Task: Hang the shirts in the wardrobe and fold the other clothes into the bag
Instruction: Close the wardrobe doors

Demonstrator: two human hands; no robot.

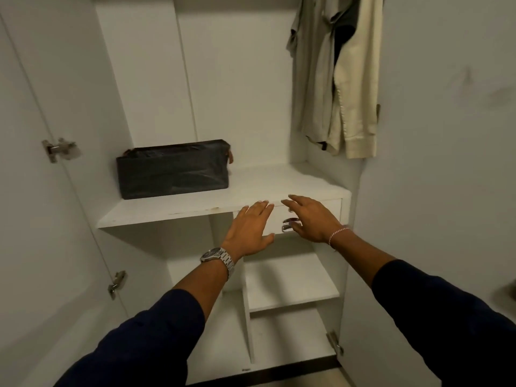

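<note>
— White wardrobe [156, 88], doors open. Step in hand?

— Judged: between garments. Shirts [339, 79] hang at upper right; no loose clothing is in view, so the next move calls for fetching another piece.

— Grips?

— Left hand [250, 226] flat, fingers straight, holding nothing, over the drawer [333, 209] front. Right hand [310, 219] spread and empty beside it, near the metal handle [289, 225]; contact with the handle cannot be told.

— Bag?

— Dark bag [173, 170] on the shelf [167, 212], up and left of both hands, apart from them. Contents not visible.

— Shirts relative to the hands?

— Well above the right hand, untouched.

— Risk?

— Judged low; both hands free for folding.
</note>
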